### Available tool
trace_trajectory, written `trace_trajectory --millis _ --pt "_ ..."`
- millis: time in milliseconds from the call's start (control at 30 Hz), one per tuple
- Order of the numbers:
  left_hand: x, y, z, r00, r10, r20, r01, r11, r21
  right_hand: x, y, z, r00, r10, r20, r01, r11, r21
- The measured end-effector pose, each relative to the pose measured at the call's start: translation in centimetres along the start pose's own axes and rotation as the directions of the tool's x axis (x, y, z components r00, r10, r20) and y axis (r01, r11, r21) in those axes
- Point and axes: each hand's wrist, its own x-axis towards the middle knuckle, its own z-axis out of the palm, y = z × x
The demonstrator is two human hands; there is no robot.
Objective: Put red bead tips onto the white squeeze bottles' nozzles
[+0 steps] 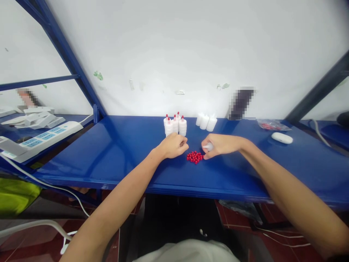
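Observation:
Just left of a small heap of red caps [194,157] on the blue table [117,153], my left hand [173,145] is closed, its fingers curled together. What it holds, if anything, is hidden. On the heap's right side, my right hand [218,145] grips a white nozzle bottle [209,146], its pale tip pointing left toward my left hand. Most of that bottle is covered by my fingers. Behind my left hand stand several white bottles [182,128] with red caps on their tips. Farther right, three white bottles [211,123] without visible red caps stand by the wall.
A clear bag of red pieces [272,125] and a white oval case [282,138] lie on the right. Leaning on the wall is a pixelated dark object [241,103]. At left are a power strip [45,140] and white boxes [40,118] beyond a blue frame post [68,54].

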Motion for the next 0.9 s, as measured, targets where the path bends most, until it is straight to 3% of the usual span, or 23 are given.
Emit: trace_trajectory --millis 300,900 --pt "0.1 0.0 -0.1 0.998 0.037 0.056 -0.046 0.983 0.177 0.2 -0.2 0.2 0.998 -0.008 -0.068 0.006 1.0 -0.026" --pt "0.3 -0.1 -0.2 0.988 -0.014 0.157 -0.024 0.972 0.236 0.6 -1.0 0.7 0.991 -0.069 -0.117 0.068 0.998 -0.013"
